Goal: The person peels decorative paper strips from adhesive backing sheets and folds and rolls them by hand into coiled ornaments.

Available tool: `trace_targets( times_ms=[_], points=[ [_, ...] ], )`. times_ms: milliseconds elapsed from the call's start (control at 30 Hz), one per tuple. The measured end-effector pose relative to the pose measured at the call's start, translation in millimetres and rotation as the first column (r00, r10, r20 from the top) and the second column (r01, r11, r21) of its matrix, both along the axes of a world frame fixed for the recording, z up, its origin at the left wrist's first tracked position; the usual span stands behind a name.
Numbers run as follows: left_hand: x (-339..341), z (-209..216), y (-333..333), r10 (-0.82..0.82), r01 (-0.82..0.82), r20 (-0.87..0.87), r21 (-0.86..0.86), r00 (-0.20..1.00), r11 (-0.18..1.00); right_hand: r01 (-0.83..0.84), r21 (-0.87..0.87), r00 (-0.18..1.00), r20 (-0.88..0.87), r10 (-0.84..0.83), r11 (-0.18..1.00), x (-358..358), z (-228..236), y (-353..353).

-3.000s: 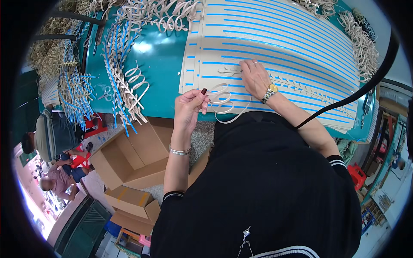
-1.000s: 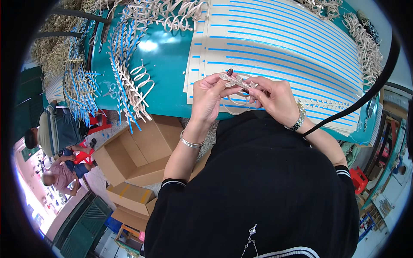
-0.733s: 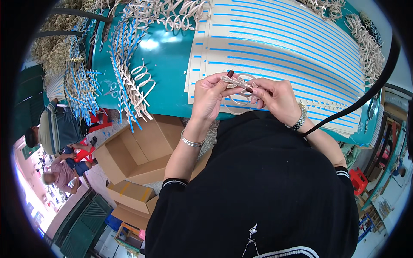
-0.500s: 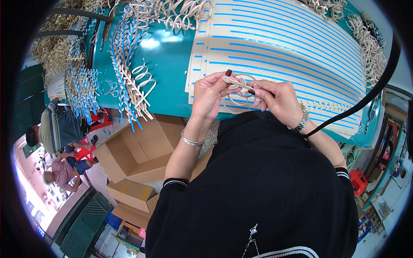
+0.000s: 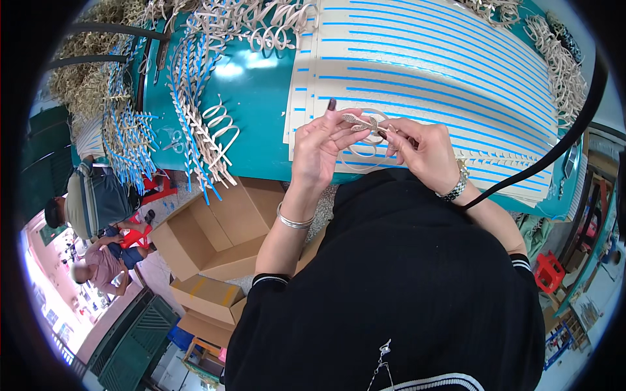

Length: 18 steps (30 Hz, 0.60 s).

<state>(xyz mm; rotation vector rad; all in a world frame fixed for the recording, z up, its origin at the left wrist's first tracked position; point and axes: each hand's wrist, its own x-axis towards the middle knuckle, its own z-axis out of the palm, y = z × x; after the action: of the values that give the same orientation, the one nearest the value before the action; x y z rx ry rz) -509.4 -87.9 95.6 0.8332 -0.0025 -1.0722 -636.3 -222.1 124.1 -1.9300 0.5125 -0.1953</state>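
Note:
Above the table's near edge, my right hand (image 5: 424, 146) pinches a thin beige strip with small leaf-shaped ends (image 5: 355, 120) between thumb and fingers. The leaf ends lie across the fingers of my left hand (image 5: 319, 143), whose thumb is raised away from them. From the strip, pale loops (image 5: 358, 159) curl down below and between the hands. Underneath lie large cream sheets (image 5: 417, 85) with rows of narrow blue lines. Part of the strip is hidden behind my right fingers.
Leafy beige-and-blue strips (image 5: 195, 124) and curled strips (image 5: 277, 26) cover the left of the green table (image 5: 257, 130). More tangled strips (image 5: 564, 85) lie at the right edge. A black cable (image 5: 554, 146) hangs at right. Open cardboard boxes (image 5: 215, 228) stand lower left; two people sit beyond.
My left thumb has lifted off the leaf-shaped piece, and the left fingers now stretch out beneath it. The right hand keeps its pinch, almost unmoved. The view has shifted slightly.

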Motion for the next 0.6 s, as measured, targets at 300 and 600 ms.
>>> trace_targets(
  times_ms=[300, 600],
  points=[
    [-16, -4, -3, 0.051, -0.067, 0.169, 0.092, 0.984, 0.993, 0.022, -0.222, 0.998, 0.069, -0.007, 0.975, -4, 1, 5],
    [-17, 3, -4, 0.038, -0.051, 0.173, 0.069, 0.984, 0.996, -0.085, -0.729, 0.993, -0.005, 0.120, 0.680, -15, 2, 4]
  ],
)
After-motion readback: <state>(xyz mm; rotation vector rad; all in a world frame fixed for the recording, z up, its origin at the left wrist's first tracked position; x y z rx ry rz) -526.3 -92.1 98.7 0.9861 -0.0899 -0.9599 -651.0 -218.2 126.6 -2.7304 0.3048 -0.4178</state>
